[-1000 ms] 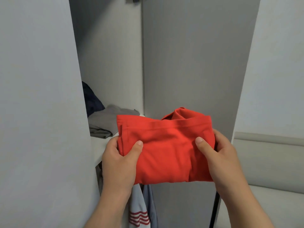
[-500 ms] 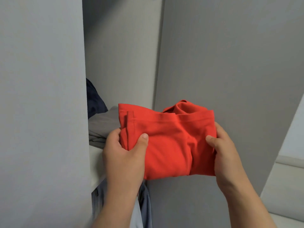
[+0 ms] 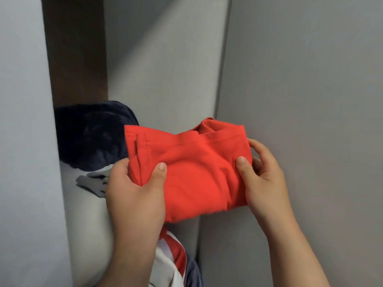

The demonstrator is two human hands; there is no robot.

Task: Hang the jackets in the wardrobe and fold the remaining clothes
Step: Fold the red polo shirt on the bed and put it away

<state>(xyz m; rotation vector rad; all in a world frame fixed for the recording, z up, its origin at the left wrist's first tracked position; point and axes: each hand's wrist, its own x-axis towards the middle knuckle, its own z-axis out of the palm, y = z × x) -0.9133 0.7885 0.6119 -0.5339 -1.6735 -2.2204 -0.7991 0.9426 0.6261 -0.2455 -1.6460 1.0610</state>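
Both hands are gripping the folded red garment (image 3: 192, 175): left hand (image 3: 134, 193) pinching one end, right hand (image 3: 267, 179) clasping the other. A dark navy garment (image 3: 91, 137) is lying just beyond the left grip.

I see soft, even indoor light with no glare. The grey wardrobe panels (image 3: 300, 79) look dim, and the dark brown recess (image 3: 76, 50) sits in shadow. Edges are slightly smeared; the folded red cloth (image 3: 190, 172) reads soft.

Grey panels (image 3: 300, 79), dark brown recess (image 3: 76, 48)
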